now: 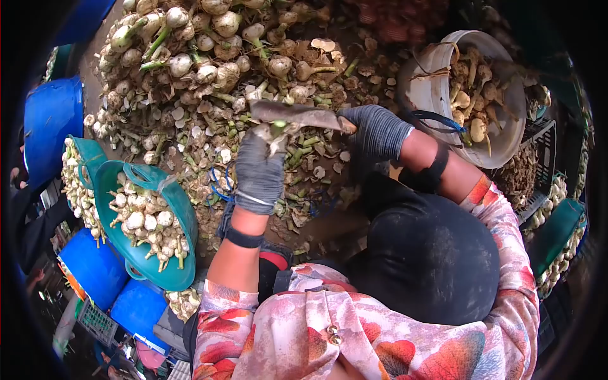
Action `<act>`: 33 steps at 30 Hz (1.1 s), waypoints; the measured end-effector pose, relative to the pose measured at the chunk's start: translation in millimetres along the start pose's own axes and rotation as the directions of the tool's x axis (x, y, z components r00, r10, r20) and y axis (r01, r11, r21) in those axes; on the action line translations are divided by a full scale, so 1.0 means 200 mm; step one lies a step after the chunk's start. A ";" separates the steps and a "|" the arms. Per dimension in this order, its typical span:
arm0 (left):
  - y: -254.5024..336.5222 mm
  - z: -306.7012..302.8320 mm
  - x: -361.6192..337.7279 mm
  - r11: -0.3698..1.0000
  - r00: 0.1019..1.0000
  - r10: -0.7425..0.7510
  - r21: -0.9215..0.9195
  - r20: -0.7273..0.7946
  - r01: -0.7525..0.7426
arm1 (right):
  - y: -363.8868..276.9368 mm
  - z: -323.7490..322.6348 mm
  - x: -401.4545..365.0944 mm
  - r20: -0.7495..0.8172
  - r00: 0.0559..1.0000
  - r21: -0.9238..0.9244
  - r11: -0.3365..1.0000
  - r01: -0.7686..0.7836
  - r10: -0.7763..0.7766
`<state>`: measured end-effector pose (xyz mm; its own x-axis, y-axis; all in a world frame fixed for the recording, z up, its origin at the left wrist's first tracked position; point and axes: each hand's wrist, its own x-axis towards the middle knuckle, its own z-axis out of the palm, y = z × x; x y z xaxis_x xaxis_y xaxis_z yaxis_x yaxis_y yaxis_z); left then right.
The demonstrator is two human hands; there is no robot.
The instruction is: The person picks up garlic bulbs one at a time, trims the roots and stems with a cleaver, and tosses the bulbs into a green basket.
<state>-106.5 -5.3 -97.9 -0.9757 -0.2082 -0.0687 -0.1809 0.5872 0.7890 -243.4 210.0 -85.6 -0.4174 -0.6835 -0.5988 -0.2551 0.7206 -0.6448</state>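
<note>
My right hand [378,133], in a grey ribbed glove, grips the wooden handle of a knife [297,115]. Its broad, dirty blade points left and lies across the top of my left hand [260,166]. That hand, gloved in grey too, has its fingers closed around a garlic bulb [277,135], of which only a pale and green part shows beside the blade. Just beyond the hands rises a big heap of garlic bulbs [215,60], many with stems on. Cut green stems and dry skins [310,161] litter the ground beneath the knife.
At my left stands a teal basket [109,212] holding garlic bulbs with short stems, with another beside it. Blue tubs [54,117] line the far left. A white bucket [437,95] containing bulbs tilts at the right, near a black crate [538,149]. My bent knee [437,253] is below my right arm.
</note>
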 end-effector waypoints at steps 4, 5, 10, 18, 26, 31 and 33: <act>-0.18 -0.65 -0.22 0.817 0.803 -0.522 -0.439 -0.287 0.374 | 0.21 0.08 0.04 -0.114 0.983 0.093 0.987 -0.132 0.142; -0.18 -0.77 -0.26 0.881 0.786 -0.443 -0.047 -0.432 0.470 | 0.13 0.04 0.01 -0.118 0.989 0.173 0.983 -0.063 0.084; 0.10 -0.79 -0.19 0.960 0.853 -0.211 0.064 -0.477 0.273 | -0.19 -0.16 0.01 -0.195 0.952 0.407 0.864 0.297 -0.236; 0.71 -0.43 0.12 0.823 0.900 0.240 -0.568 0.364 0.010 | 0.05 0.01 0.09 -0.201 0.973 0.300 0.938 0.175 -0.117; 0.65 -0.02 0.20 0.909 0.798 0.283 0.115 0.533 -0.400 | 0.05 0.06 0.02 -0.159 0.987 0.479 0.876 0.058 0.021; 0.65 0.14 0.22 0.783 0.755 0.275 0.316 0.596 -0.535 | 0.09 0.09 0.03 -0.169 0.986 0.436 0.897 0.065 0.011; 0.64 0.16 0.23 0.746 0.741 0.275 0.350 0.613 -0.566 | 0.09 0.11 0.06 -0.170 0.985 0.467 0.879 0.096 -0.017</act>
<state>-177.5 85.1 -19.5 -0.8485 0.4864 -0.2085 0.3743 0.8300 0.4135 -233.9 212.7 -114.0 -0.5551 -0.6661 -0.4983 0.1428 0.5138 -0.8459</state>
